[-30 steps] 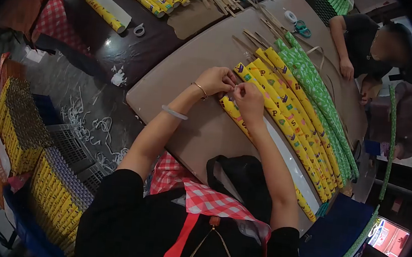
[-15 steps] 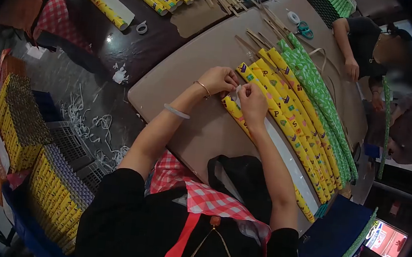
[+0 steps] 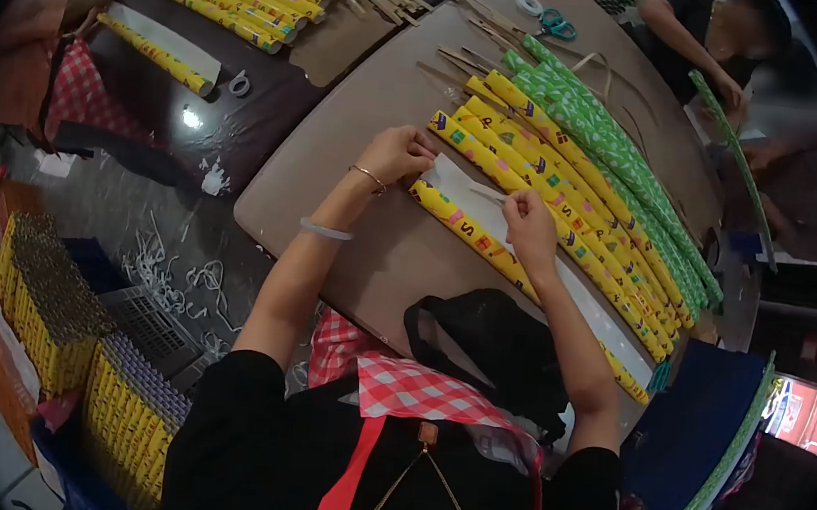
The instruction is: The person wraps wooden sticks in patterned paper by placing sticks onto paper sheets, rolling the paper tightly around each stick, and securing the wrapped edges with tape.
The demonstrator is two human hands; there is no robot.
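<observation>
A yellow patterned roll of wrapping paper lies partly unrolled, its white inner side facing up. At the sheet's far left corner, my left hand is closed, fingertips pinched on the paper's edge. My right hand hovers over the white strip of paper, thumb and finger pressed together on a thin pale strip, perhaps tape, too small to be sure of. Several more yellow rolls lie alongside, just beyond my right hand.
Green patterned rolls, scissors and a tape roll lie farther back. A black bag rests at the near edge. Another person's hand is near a green roll. Stacked yellow rolls stand at the left.
My hands have moved apart: the right has drawn away from the paper's corner, while the left stays there. The view has shifted, and the co-worker's green roll has tilted.
</observation>
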